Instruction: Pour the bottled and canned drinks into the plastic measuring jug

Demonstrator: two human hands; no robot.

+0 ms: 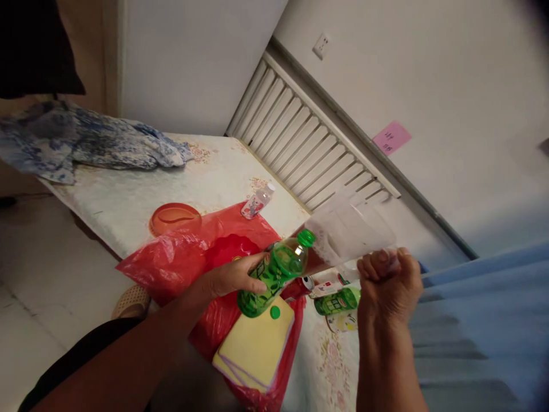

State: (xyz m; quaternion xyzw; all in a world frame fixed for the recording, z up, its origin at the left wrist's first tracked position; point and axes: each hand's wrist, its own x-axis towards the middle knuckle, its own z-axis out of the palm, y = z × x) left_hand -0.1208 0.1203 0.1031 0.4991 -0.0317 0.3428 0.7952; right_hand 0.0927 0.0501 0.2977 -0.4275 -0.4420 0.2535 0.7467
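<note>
My left hand (231,278) is wrapped round a green plastic bottle (277,272) with a green cap, held tilted above a red plastic bag (193,254) on the table. My right hand (388,283) is closed in a fist on the edge of a thin clear plastic bag (347,229) that stands up beside the bottle's cap. Below the bottle lies a stack of yellow cloths (257,346) with a green dot, resting on the red bag. Between my hands lie another green bottle (337,301) and a small red-and-white bottle (326,288).
The table (128,194) has a pale flowered cover. On it sit a red lid (174,218), a small clear bottle (257,201) and a blue-white cloth (86,140) at the far end. A radiator (309,143) lines the wall. Blue fabric (480,320) is at right.
</note>
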